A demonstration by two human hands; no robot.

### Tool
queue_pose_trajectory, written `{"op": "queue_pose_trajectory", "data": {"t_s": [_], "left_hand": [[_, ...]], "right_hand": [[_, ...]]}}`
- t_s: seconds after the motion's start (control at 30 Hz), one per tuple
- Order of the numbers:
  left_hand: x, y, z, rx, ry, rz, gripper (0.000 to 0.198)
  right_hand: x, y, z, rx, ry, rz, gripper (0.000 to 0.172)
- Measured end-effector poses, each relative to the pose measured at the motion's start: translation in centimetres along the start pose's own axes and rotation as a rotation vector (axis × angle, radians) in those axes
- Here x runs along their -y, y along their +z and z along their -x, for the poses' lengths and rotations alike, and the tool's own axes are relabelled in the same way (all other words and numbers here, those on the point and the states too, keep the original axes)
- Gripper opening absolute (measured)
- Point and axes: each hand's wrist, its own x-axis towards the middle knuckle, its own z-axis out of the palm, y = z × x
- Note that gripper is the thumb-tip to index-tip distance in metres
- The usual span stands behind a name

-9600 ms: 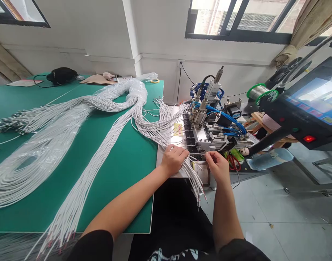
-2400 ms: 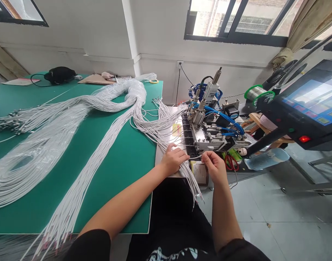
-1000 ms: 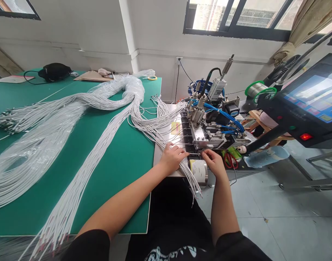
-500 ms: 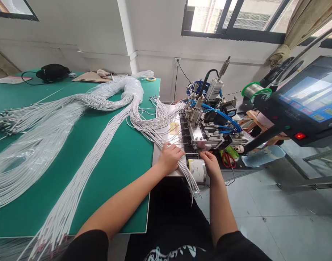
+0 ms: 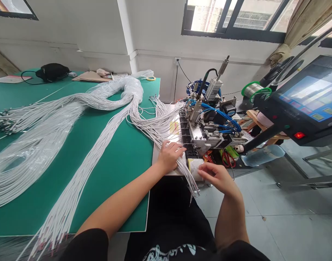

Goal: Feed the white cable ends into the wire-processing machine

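Head view. The left hand (image 5: 169, 156) is resting palm-down on a fan of white wires (image 5: 186, 170) at the near edge of the metal plate (image 5: 158, 154), its grip lying flat and spread, pressing the strands rather than pinching any one of them. The wires are running with their long axis from about 10 o'clock, where they leave the green counter (image 5: 119, 159), to about 5 o'clock, where their stripped ends are hanging over the plate's edge toward the person's lap.

The right hand (image 5: 217, 177) is hovering off the counter at 3 o'clock from those hanging ends, near them but apart; its fingers are curled inward to a narrow grip, and whether a strand is sitting between the fingertips cannot be told. Just beyond it, at 11 o'clock from the knuckles, a small white roll (image 5: 195, 166) is standing at the plate's corner.

The machine (image 5: 206, 130) with blue hoses is lying at 12 o'clock from the right hand, and its black slotted rail (image 5: 186, 139) is sitting at about 1 o'clock from the left fingertips. The left hand is the nearer one to both the wires and the rail. Red-handled scissors (image 5: 227, 158) are lying at 1 o'clock from the right hand.
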Motion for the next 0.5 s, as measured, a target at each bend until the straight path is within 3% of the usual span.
{"op": "queue_pose_trajectory", "data": {"t_s": [0.1, 0.23, 0.33, 0.5], "left_hand": [[0.0, 0.0, 0.0, -0.037, 0.005, 0.012, 0.027], [0.1, 0.1, 0.0, -0.078, 0.026, 0.014, 0.028], [0.2, -0.2, -0.1, -0.079, 0.107, 0.016, 0.034], [0.1, -0.5, -0.1, -0.04, 0.356, 0.039, 0.034]], "right_hand": [[0.5, 0.3, 0.7, 0.239, -0.008, 0.092, 0.031], [0.2, 0.4, 0.9, 0.29, -0.039, 0.198, 0.025], [-0.2, -0.3, 1.0, 0.196, -0.082, 0.212, 0.025], [-0.8, -1.6, 1.0, -0.142, -0.089, 0.055, 0.026]]}}
